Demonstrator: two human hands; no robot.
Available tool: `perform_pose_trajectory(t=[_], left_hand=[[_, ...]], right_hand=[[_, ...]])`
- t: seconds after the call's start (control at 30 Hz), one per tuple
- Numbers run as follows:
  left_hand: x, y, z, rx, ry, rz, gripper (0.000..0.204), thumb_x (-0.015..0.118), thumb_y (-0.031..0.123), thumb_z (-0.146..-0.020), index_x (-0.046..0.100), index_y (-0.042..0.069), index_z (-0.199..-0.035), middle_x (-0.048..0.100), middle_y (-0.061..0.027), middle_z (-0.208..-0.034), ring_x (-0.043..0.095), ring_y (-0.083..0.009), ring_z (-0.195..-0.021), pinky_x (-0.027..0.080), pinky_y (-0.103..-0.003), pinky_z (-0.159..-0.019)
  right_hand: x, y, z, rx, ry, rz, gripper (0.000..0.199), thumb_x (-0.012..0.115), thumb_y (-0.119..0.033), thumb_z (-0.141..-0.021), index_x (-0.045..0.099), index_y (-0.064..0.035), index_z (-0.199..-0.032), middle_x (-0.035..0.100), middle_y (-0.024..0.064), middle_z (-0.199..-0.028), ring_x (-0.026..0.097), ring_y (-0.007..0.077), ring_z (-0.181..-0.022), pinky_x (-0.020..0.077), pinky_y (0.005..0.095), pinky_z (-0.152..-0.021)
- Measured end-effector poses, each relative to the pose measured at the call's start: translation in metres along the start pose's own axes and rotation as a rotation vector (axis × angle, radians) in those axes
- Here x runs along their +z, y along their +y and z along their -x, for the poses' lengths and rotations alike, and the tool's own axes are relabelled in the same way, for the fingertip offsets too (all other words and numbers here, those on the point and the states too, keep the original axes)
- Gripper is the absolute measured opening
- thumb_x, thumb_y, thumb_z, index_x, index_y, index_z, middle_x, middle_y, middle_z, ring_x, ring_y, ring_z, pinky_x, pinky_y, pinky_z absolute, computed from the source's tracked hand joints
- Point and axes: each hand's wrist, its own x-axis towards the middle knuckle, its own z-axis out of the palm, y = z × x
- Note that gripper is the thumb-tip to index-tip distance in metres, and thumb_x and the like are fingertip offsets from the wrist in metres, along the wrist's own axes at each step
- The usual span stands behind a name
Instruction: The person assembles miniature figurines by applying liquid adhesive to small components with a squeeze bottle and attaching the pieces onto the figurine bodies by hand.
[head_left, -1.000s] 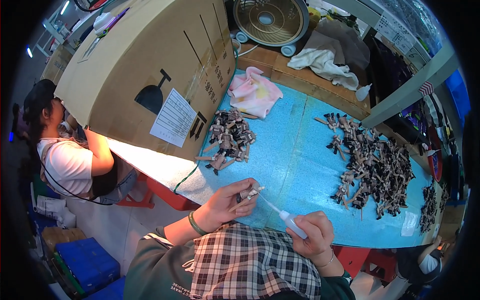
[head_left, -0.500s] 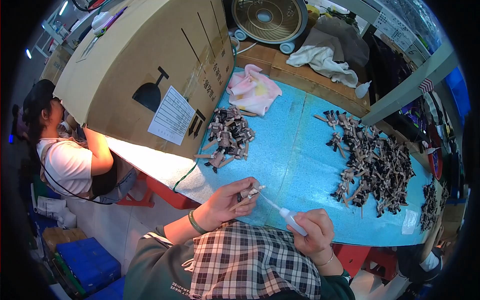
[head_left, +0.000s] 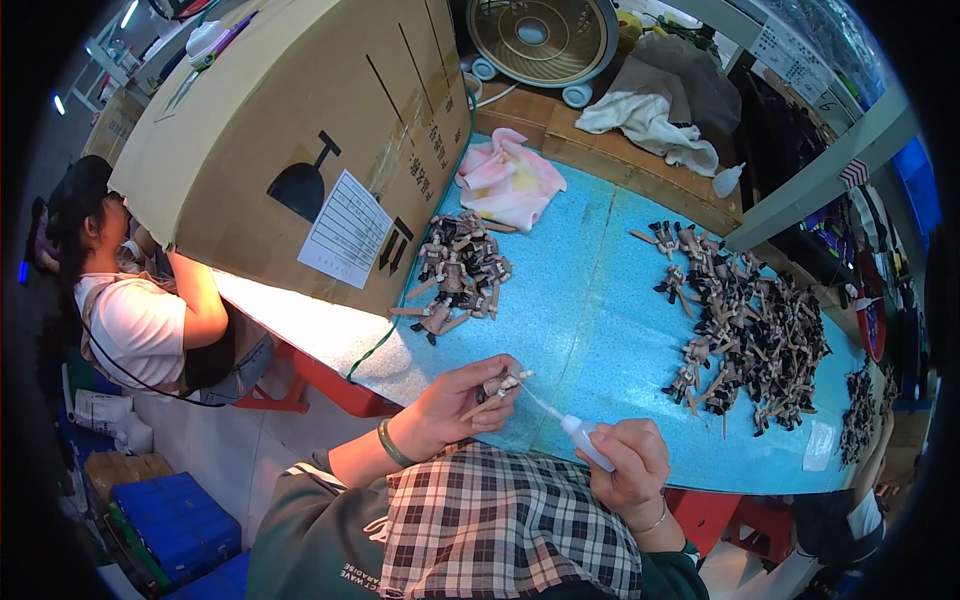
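Note:
Over the near edge of the blue tabletop (head_left: 590, 330), my left hand (head_left: 455, 408) pinches a small toy figure (head_left: 492, 392) with tan and white parts. My right hand (head_left: 630, 465) is closed round a small white squeeze bottle (head_left: 585, 438) with a long thin nozzle. That nozzle slants up to the left, its tip at or very near the figure's upper end; whether it touches I cannot tell. A small pile of similar figures (head_left: 455, 270) lies beyond my left hand. To the right spreads a much larger heap of figures (head_left: 750, 330).
A big cardboard box (head_left: 330, 150) walls off the left side, with a crumpled pink cloth (head_left: 510, 180) beside it. At the back are a fan (head_left: 540, 40), rags (head_left: 660, 105) and another squeeze bottle (head_left: 728, 180). A grey post (head_left: 820, 170) rises at right. A person (head_left: 150, 310) sits at left.
Both hands hold nearly the same pose, with the nozzle still at the toy figure. The whole view has shifted very slightly.

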Motion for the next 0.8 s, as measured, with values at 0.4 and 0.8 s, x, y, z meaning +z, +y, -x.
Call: perform_pose_trajectory(t=[0.4,0.8], left_hand=[[0.0001,-0.0004,-0.0001,-0.006,-0.002,-0.003,0.022,0.039,0.024,-0.101,0.05,0.007,-0.108,0.049,-0.0066,-0.075,0.04,-0.0122,-0.048,0.035,-0.024,-0.046],[-0.0013,0.0002,0.0005,-0.002,-0.004,0.001,0.022,0.039,0.024,-0.101,0.05,0.008,-0.109,0.049,-0.0069,-0.075,0.041,-0.0127,-0.048,0.035,-0.024,-0.045]], right_hand=[[0.0003,0.0003,-0.0004,0.004,0.01,-0.01,0.035,0.081,-0.002,-0.064,0.063,-0.0059,-0.094,0.061,0.0085,-0.086,0.058,0.022,-0.066,0.0471,0.0302,-0.053],[0.0031,0.0017,0.0005,0.006,0.023,-0.003,0.034,0.081,-0.003,-0.065,0.063,-0.006,-0.093,0.061,0.0081,-0.084,0.058,0.022,-0.067,0.0471,0.0304,-0.054]])
